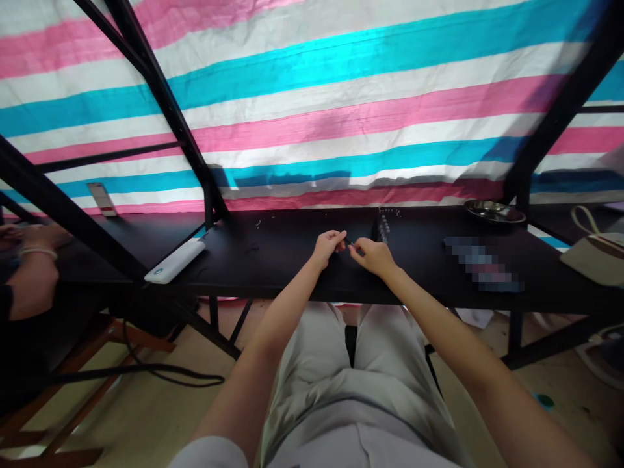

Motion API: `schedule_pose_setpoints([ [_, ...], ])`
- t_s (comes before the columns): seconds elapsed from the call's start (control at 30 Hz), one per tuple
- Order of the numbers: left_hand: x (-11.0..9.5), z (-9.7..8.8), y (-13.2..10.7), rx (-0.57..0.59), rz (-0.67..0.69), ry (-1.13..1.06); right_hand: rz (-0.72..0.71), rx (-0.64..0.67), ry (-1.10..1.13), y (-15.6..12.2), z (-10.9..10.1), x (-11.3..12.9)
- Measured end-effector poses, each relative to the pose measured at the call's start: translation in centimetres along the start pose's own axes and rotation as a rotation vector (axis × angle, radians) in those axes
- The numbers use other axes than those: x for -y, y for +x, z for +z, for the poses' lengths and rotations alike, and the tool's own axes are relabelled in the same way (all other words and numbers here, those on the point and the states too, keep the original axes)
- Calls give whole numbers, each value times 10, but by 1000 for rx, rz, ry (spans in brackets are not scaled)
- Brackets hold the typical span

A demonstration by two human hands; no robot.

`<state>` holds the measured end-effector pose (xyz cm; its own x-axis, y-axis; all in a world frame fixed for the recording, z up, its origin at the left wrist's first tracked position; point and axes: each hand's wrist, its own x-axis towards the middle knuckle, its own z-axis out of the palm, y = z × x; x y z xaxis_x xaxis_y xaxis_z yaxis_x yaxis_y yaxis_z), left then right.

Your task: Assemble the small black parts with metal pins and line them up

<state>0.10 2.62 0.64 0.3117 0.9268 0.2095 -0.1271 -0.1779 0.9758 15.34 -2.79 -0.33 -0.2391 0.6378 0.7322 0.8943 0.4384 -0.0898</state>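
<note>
Close together above the black table (273, 260), both hands are closed in a pinch. Between their fingertips runs a small, thin dark piece (348, 240), too small to name. My left hand (329, 248) has its fingers curled at one end of it. At the other end, the fingers of my right hand (374, 256) press together. Just behind the right hand is a row of small clear, bead-like pieces (384, 227) beside a dark upright shape. Tiny pale scraps (258, 224) lie farther left on the table.
A white oblong case (175, 261) lies at the left, by a black frame post (166, 110). On the right are a shiny metal dish (494, 212), a blurred-out flat item (482, 265) and a beige bag (597, 259). Another person's arm (34, 279) shows at far left.
</note>
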Motion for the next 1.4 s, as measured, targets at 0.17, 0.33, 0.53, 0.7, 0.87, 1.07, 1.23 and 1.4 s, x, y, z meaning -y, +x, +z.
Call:
schedule_pose_setpoints([
  [0.17,-2,-1,-1,-29,3,-20,6,10,-4,-1,-1,0],
  [0.33,-2,-2,0,-27,1,-34,-4,18,12,-2,0,-2],
  [0.53,0,-3,1,56,-24,-67,7,-12,-38,-1,-1,-5],
  [0.7,-1,-5,2,-27,-1,-96,-15,-47,-54,1,-4,-6],
  [0.87,-1,-8,4,-252,56,-75,74,-200,42,1,-16,-20],
  [1.07,1,1,2,-123,79,42,437,-387,82,-13,-30,-52],
  [1.23,4,15,6,33,141,242,677,-244,84,-27,-30,-64],
  [1.4,0,38,16,85,201,676,758,-15,74,-28,-26,-60],
])
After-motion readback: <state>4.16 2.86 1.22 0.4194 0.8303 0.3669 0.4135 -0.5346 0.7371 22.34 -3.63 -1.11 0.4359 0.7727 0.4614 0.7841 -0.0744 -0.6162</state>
